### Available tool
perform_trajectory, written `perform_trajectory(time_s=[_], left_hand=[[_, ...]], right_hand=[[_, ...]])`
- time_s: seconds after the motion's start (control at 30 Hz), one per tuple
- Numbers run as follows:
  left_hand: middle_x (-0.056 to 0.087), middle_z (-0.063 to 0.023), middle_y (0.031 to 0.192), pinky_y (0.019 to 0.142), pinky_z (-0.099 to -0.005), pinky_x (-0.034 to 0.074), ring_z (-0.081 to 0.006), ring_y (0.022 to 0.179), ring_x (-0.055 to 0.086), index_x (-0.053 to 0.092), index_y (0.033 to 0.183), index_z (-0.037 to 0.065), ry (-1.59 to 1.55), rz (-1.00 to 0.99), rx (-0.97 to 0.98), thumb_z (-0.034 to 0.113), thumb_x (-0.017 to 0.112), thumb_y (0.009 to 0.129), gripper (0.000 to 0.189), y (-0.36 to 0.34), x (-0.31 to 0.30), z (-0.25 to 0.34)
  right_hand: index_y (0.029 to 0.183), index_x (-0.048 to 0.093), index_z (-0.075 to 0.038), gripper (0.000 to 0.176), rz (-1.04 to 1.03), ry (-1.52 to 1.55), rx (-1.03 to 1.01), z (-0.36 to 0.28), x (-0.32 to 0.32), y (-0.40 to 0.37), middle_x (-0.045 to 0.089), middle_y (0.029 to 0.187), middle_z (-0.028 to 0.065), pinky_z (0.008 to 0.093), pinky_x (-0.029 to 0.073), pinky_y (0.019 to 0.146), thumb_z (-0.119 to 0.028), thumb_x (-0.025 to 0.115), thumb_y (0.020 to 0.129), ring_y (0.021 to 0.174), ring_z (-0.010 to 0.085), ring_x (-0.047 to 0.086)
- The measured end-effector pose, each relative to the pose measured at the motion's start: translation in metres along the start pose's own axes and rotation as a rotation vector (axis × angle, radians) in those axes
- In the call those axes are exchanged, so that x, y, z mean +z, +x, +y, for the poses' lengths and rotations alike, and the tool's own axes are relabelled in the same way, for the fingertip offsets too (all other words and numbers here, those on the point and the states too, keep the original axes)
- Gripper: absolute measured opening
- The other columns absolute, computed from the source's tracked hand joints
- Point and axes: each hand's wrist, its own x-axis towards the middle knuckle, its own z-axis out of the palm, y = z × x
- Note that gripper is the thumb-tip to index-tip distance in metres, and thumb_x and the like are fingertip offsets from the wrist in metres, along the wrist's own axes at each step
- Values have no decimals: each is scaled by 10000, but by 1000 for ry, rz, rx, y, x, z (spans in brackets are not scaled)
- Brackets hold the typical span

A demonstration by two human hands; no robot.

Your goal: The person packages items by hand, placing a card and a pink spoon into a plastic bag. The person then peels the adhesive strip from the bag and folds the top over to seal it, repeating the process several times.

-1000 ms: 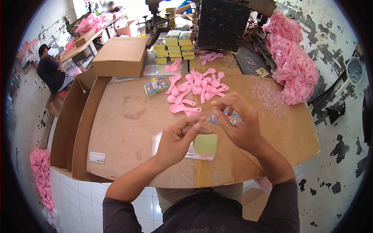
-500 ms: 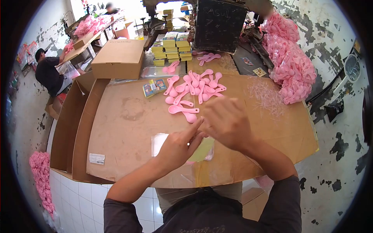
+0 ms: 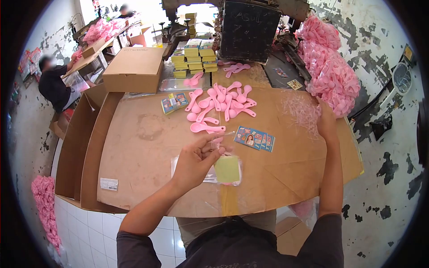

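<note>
My left hand [image 3: 196,158] pinches the top of a clear plastic bag [image 3: 223,170] that holds a yellow-green card and something pink; the bag rests on the cardboard table top [image 3: 147,152]. My right hand [image 3: 325,121] is stretched out to the right, at the heap of thin clear ties [image 3: 301,111]; whether it holds one I cannot tell. A loose pile of pink spoons [image 3: 219,105] lies beyond my left hand. Printed colour cards [image 3: 254,137] lie between my hands.
Another small stack of cards [image 3: 174,102] lies left of the spoons. A closed cardboard box [image 3: 134,67] and an open carton [image 3: 85,138] stand at the left. Bags of pink spoons [image 3: 333,71] are heaped at the right. Stacks of small boxes [image 3: 194,56] stand at the back. A person [image 3: 53,85] sits far left.
My right hand has left the bag and reached right to the clear ties. My left hand stays on the bag's top. The cards that my right hand covered now show.
</note>
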Motion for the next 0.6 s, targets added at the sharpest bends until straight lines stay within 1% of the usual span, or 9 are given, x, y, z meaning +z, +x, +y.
perform_trajectory(time_s=[0.07, 0.13, 0.2, 0.27, 0.33, 0.47, 0.53, 0.57, 0.6], left_hand=[[751, -169, 1109, 880, -303, 601, -187, 1032, 733, 550, 1390, -61, -7, -6, -8, 71, 566, 1066, 350, 1, -2, -2], [756, -166, 1091, 868, -308, 606, -189, 1023, 736, 556, 1378, -63, -40, 22, -39, 86, 560, 1072, 340, 2, 1, -2], [759, -165, 1080, 861, -313, 610, -191, 1017, 737, 561, 1369, -63, -57, 42, -43, 100, 555, 1077, 334, 4, 2, -2], [759, -166, 1076, 859, -318, 611, -194, 1013, 739, 564, 1362, -62, -65, 57, -30, 113, 548, 1083, 330, 3, 4, -4], [758, -157, 1090, 866, -290, 592, -169, 1035, 725, 573, 1359, -61, -70, 48, -49, 119, 576, 1072, 339, 4, 2, -8], [748, -153, 1127, 898, -282, 582, -161, 1058, 711, 575, 1356, -66, -143, 68, -96, 124, 608, 1058, 355, 3, -2, -7], [738, -146, 1158, 907, -309, 589, -172, 1070, 714, 574, 1359, -56, -129, 22, -34, 133, 612, 1058, 358, 4, -7, -10], [733, -143, 1174, 912, -322, 593, -178, 1075, 716, 573, 1361, -51, -121, -3, -2, 138, 614, 1057, 360, 5, -9, -10], [735, -144, 1167, 913, -307, 586, -166, 1059, 711, 596, 1337, -54, -119, 3, -38, 140, 634, 1047, 351, 6, -10, -10]], right_hand=[[1305, 612, -32, 528, -47, 156, 105, -45, -29, 11, 615, 1298, 197, 462, 406, 1090, 109, 535, 802, 1258, 387, 534], [1321, 617, -52, 483, -57, 301, 7, -80, -36, 13, 653, 1260, 167, 421, 465, 1025, 68, 565, 856, 1196, 328, 605], [1301, 635, -44, 391, -359, 785, 147, -141, -55, 13, 703, 1130, 124, 376, 516, 917, -11, 642, 912, 1058, 249, 665], [1276, 656, -37, 351, -599, 1099, -75, -188, -61, 3, 722, 1007, 74, 330, 529, 809, -123, 723, 941, 931, 183, 678], [1269, 673, -38, 353, -663, 1326, -140, -234, -76, -5, 711, 999, 56, 296, 522, 788, -139, 750, 939, 911, 152, 672], [1263, 670, -26, 318, -781, 1467, -19, -256, -55, -8, 694, 1031, 41, 249, 512, 781, -125, 731, 967, 922, 95, 654], [1248, 671, -14, 282, -854, 1601, 32, -253, -45, -4, 689, 1042, 34, 232, 509, 786, -103, 711, 983, 927, 72, 642], [1244, 670, -9, 271, -843, 1615, 27, -252, -44, -3, 688, 1044, 33, 235, 513, 788, -97, 701, 990, 927, 69, 640], [1240, 669, -4, 259, -832, 1628, 22, -251, -43, -2, 688, 1045, 32, 237, 516, 789, -92, 691, 997, 927, 67, 639]])
